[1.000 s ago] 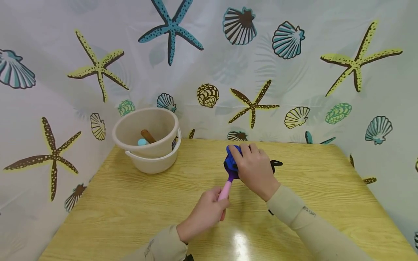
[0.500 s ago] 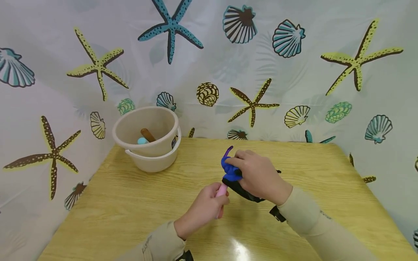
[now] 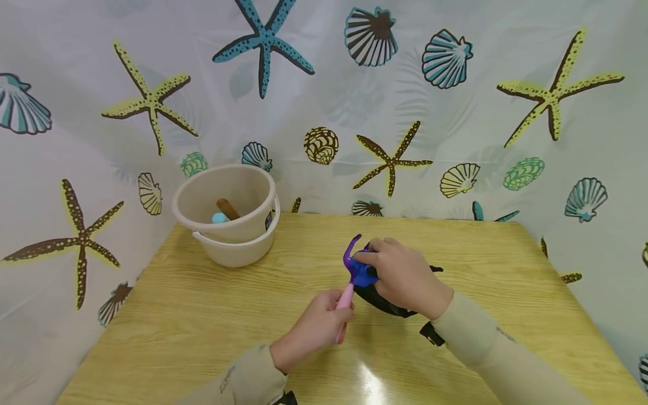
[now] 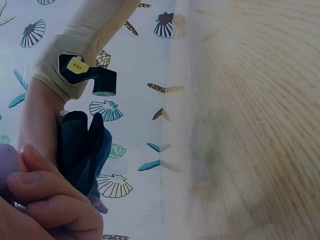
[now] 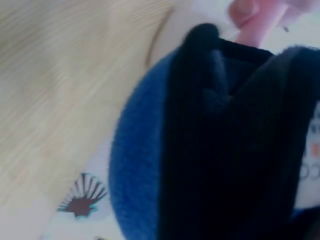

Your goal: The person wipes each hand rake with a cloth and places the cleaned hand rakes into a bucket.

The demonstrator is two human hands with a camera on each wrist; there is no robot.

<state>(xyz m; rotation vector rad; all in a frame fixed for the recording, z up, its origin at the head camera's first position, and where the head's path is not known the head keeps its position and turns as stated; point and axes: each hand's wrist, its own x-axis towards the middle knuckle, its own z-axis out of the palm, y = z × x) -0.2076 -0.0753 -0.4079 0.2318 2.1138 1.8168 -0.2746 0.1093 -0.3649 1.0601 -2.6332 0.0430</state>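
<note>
My left hand (image 3: 314,323) grips the pink handle (image 3: 345,297) of a utensil, which stands tilted upward above the table. Its purple head (image 3: 349,260) is curved and seen edge-on in the head view; its exact kind is unclear. Against the head and neck, my right hand (image 3: 405,275) holds a blue cloth (image 3: 363,275) with black parts hanging below. In the right wrist view the cloth (image 5: 137,150) fills much of the picture and bears a white label (image 5: 310,155). The left wrist view has my left fingers (image 4: 55,207) curled in front of the dark cloth (image 4: 82,155).
A beige bucket (image 3: 235,229) stands at the table's back left, holding a brown stick-like piece (image 3: 228,208) and a light blue round thing (image 3: 219,217). The wooden table (image 3: 202,326) meets a sheet (image 3: 283,124) printed with starfish and shells behind and at the sides.
The right hand has brought the cloth down from over the purple head to the neck, then slightly up off the handle's top. More purple shows now; the left hand keeps its grip.
</note>
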